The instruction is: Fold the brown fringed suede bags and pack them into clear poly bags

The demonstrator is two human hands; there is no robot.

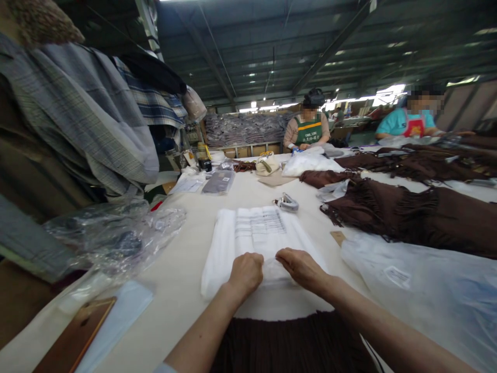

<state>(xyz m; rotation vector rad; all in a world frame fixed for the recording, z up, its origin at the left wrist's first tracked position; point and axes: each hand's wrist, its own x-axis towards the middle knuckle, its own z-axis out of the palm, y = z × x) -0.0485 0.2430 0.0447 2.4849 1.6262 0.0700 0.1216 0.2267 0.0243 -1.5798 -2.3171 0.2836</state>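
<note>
Pinching the plastic bag's (256,238) near edge, both hands meet.

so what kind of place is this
Most likely a garment factory's packing floor. Both hands, left hand and right hand, pinch a stack of clear bags on a long table; brown fringed garments lie alongside, and aproned workers sit opposite.
</note>
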